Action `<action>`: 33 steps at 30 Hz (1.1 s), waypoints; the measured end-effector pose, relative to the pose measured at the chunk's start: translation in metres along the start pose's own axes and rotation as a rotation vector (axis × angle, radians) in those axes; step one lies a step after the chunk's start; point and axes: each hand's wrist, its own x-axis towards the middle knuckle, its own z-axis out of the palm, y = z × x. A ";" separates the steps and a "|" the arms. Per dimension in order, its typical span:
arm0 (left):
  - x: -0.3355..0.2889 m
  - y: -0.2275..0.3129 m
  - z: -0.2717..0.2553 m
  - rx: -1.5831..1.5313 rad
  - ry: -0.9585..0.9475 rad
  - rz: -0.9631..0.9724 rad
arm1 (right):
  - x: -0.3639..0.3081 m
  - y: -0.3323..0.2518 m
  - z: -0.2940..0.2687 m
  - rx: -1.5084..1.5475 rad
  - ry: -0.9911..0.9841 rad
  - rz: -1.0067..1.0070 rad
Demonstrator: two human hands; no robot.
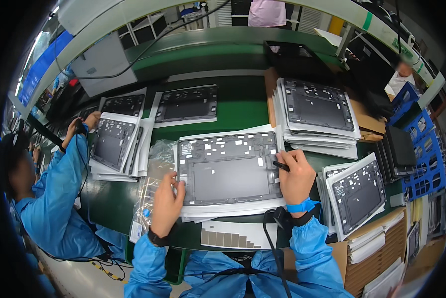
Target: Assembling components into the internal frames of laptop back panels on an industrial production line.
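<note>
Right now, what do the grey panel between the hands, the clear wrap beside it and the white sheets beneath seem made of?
Grey panel: metal or plastic, unclear; matte with soft sheen.
Clear wrap: likely plastic film; glossy, crinkled, see-through.
White sheets: perhaps paper or foam; matte, thin edges.

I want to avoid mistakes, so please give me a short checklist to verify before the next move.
1. Dark panel lying flat: ok.
2. White sheets under it aligned: not ok, edges stick out unevenly.
3. Left hand at the panel's left edge: ok.
4. Right hand holding the black pen-like tool: ok.
5. Blue wrist strap on the right wrist: ok.
6. Tool tip touching the panel: cannot tell.
</note>
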 end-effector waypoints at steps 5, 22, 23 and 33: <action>-0.007 0.000 0.014 0.026 0.184 0.110 | 0.003 -0.003 -0.004 0.091 0.003 0.188; 0.070 0.030 -0.028 -1.022 -0.287 -0.138 | 0.030 -0.006 -0.007 1.015 0.049 0.435; 0.077 0.053 -0.035 -0.890 -0.187 -0.143 | 0.035 -0.004 -0.005 0.953 0.053 0.435; 0.299 -0.049 -0.008 -0.962 -0.388 -0.120 | -0.034 0.037 -0.098 0.818 0.372 0.597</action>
